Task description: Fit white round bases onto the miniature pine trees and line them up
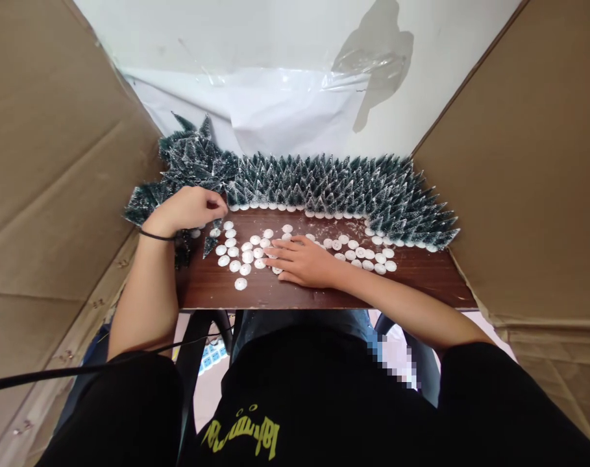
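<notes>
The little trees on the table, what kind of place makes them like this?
Probably a small craft workbench for handwork: rows of tiny frosted trees stand along a wooden table, loose white discs lie near both hands, and cardboard walls screen the sides.

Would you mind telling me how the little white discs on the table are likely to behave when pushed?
The white discs look small, thin and flat, so they probably slide rather than roll. They seem light; the right hand resting among them could scatter them easily.
</notes>
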`<action>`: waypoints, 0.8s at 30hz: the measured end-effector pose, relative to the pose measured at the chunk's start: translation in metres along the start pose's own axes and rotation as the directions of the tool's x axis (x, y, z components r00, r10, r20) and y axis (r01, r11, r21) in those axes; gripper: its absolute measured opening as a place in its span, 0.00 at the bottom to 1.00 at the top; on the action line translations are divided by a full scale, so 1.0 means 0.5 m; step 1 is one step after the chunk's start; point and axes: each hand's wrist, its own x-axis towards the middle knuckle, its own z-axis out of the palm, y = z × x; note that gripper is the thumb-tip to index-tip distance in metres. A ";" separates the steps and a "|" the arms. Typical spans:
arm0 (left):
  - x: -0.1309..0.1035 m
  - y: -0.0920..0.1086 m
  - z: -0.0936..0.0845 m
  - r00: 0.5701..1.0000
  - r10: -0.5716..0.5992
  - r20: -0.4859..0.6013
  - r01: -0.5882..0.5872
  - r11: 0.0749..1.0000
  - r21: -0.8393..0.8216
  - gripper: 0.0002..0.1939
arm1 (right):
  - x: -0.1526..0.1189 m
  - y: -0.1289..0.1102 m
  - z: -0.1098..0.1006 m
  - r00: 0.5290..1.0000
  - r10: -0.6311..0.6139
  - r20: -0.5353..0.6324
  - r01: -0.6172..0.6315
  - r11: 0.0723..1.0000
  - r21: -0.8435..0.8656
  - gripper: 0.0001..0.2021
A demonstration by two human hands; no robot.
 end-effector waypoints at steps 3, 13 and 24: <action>-0.010 0.034 0.000 0.984 0.148 -0.097 -0.170 0.944 -0.283 0.14 | 0.000 -0.001 0.000 1.000 0.015 0.000 -0.015 1.000 -0.003 0.22; -0.016 0.156 0.128 0.957 0.276 -0.086 -0.245 0.615 -0.749 0.15 | -0.014 0.025 0.003 0.968 0.072 -0.242 -0.075 0.997 -0.002 0.20; -0.002 0.165 0.186 0.985 0.170 0.026 -0.016 0.246 -0.969 0.21 | -0.022 0.073 -0.005 0.786 0.312 -0.534 -0.227 0.949 0.220 0.23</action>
